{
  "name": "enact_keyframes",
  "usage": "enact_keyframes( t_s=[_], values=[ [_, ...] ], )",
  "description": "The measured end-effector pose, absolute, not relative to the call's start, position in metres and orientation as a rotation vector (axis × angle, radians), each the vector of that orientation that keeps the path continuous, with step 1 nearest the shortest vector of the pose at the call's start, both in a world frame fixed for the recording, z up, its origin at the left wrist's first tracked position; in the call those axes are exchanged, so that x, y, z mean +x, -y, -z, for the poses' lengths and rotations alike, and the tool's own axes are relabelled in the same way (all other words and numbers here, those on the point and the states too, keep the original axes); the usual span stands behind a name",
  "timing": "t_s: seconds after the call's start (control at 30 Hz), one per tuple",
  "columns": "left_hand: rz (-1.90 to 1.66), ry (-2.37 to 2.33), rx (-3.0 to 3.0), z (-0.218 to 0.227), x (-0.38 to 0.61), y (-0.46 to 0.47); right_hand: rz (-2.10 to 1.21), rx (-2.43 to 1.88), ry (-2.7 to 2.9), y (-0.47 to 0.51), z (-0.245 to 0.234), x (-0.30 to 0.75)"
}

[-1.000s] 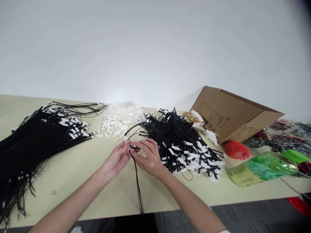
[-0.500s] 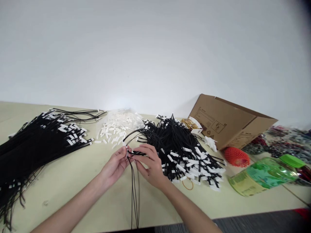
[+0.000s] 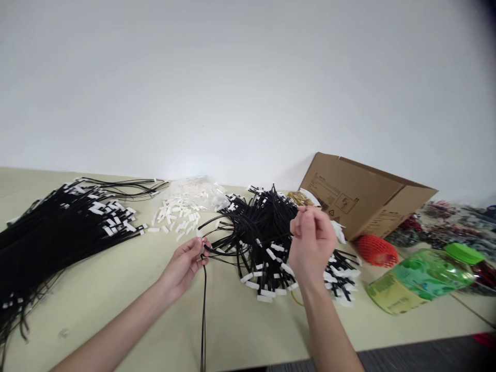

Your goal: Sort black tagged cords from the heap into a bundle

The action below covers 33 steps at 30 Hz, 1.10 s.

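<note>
My left hand pinches several thin black cords at a small white piece, above the table. Part of those cords hangs down past the table's front edge, and others curve rightward to the pile. My right hand is raised over the right side of a heap of black cords with white end pieces. Its fingertips are pressed together; what they hold, if anything, is hidden. Behind my left hand, loose white pieces spill from a clear plastic bag.
A large bundle of black cords covers the table's left side. At the right stand an open cardboard box, a red mesh-wrapped item and a lying green plastic bottle. The wall rises behind the table.
My right hand has left my left hand and moved right and up over the heap. Several white-ended cords at the heap's front have shifted leftward. My left hand stays nearly in place.
</note>
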<state>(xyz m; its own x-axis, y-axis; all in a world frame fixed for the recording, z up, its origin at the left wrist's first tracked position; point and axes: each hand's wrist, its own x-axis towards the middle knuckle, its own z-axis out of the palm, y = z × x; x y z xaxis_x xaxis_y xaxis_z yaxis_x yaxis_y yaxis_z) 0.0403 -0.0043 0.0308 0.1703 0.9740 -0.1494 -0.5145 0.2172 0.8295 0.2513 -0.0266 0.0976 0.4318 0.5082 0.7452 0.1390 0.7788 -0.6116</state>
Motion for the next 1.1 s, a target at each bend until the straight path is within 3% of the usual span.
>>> enact_keyframes(
  t_s=[0.1,0.3,1.1],
  values=[
    [-1.160,-0.819,0.772,-0.031,0.040,0.003,0.074,-0.807,1.544,0.028,-0.088,0.243],
    [-1.073,-0.804,0.911,-0.027,0.039,0.002,0.302,-0.811,1.952,0.023,-0.056,0.215],
    [-0.971,-0.773,1.103,-0.031,0.043,0.011,0.281,-0.777,1.982,0.023,-0.049,0.213]
  ],
)
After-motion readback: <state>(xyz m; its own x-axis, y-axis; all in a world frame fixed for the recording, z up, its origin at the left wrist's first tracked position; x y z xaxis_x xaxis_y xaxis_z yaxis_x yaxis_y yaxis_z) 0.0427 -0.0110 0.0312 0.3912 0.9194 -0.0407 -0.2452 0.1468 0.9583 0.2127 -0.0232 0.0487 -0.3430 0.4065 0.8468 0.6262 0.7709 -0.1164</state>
